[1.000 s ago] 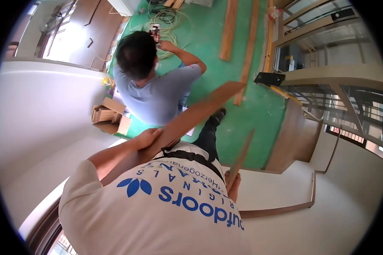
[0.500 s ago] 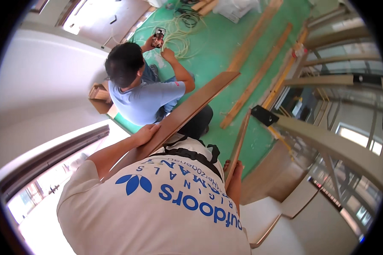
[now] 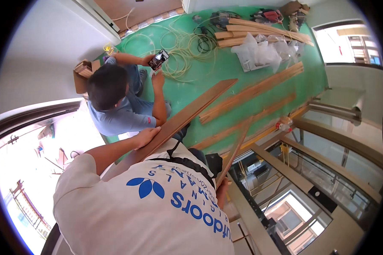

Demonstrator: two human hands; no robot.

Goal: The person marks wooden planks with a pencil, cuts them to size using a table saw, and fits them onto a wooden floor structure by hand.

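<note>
- The left hand (image 3: pixel 147 137) is lying with its fingers curled over the near edge of a long flat brown wooden plank (image 3: pixel 187 117), gripping it from above.
- That plank is reaching from beside the person's white printed T-shirt (image 3: pixel 153 208) up and to the right, tilted above the green floor covering (image 3: pixel 225 68), its smooth face showing a fine grain and its far end cut square.
- The right hand (image 3: pixel 221 192) is showing only partly past the shirt's edge, closing around the lower end of a narrow thin wooden strip (image 3: pixel 236 148) that is standing edge-on and slanting upward.
- Another person in a blue-grey shirt (image 3: pixel 123 119) is crouching just beyond the plank, holding a dark phone (image 3: pixel 158 60) in both hands.
- Further out, more long pale wooden boards (image 3: pixel 259 87) are lying flat and roughly parallel on the green floor.
- Pale yellowish cable loops (image 3: pixel 178 46) are sprawling near the phone, and crumpled clear plastic sheeting (image 3: pixel 259 53) is resting beside a stack of boards.
- An open brown cardboard box (image 3: pixel 83 74) is sitting at the white wall.
</note>
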